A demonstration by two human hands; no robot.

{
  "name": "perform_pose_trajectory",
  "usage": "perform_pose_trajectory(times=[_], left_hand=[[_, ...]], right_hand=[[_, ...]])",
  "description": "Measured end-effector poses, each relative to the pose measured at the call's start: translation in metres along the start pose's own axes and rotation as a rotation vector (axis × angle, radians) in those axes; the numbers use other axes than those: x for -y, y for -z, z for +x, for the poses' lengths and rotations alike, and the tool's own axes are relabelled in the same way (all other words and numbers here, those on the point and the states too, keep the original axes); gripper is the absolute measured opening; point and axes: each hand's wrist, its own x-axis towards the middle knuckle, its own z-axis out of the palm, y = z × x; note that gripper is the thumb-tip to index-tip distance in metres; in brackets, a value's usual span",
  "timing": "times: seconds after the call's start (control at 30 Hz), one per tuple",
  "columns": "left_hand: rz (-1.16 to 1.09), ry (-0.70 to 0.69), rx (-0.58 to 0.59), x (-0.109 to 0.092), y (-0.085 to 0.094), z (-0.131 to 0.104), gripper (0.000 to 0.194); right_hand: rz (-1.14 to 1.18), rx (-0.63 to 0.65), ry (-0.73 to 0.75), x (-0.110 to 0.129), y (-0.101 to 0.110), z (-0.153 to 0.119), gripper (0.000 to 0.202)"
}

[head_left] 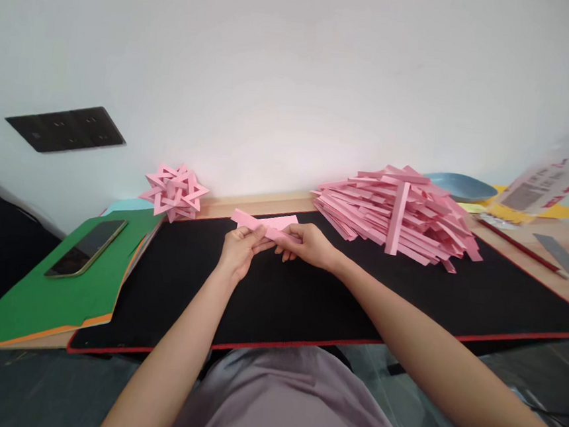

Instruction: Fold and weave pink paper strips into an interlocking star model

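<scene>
Between my two hands is a piece of pink paper (284,222), folded into strips that cross or overlap; its exact shape is partly hidden by the fingers. My left hand (242,246) pinches its left part with thumb and fingers. On the right side my right hand (309,243) grips the same paper, its fingertips curled beneath. Both hands hover over the black mat (277,299). To the right lies a large heap of folded pink paper strips (375,205). A finished-looking pink paper star ball (174,192) sits by the wall at left.
Green paper sheets (105,271) with a phone (87,247) on top lie at left. At right are a blue dish (461,187), a pencil (521,245), a metal ruler (566,261) and a clear plastic package (551,177). The wall stands close behind.
</scene>
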Motion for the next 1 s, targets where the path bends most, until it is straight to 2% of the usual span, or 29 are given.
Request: perform_pose_trajectory(times=[0.27, 1.0], left_hand=[[0.053, 0.006, -0.054, 0.0030, -0.0016, -0.0012, 0.030], [0.059, -0.003, -0.088, 0.0030, -0.0028, -0.0021, 0.027]], right_hand=[[-0.006, 0.024, 0.003, -0.0050, -0.0017, 0.0001, 0.037], [-0.038, 0.019, 0.022, -0.0019, -0.0026, -0.0007, 0.040]])
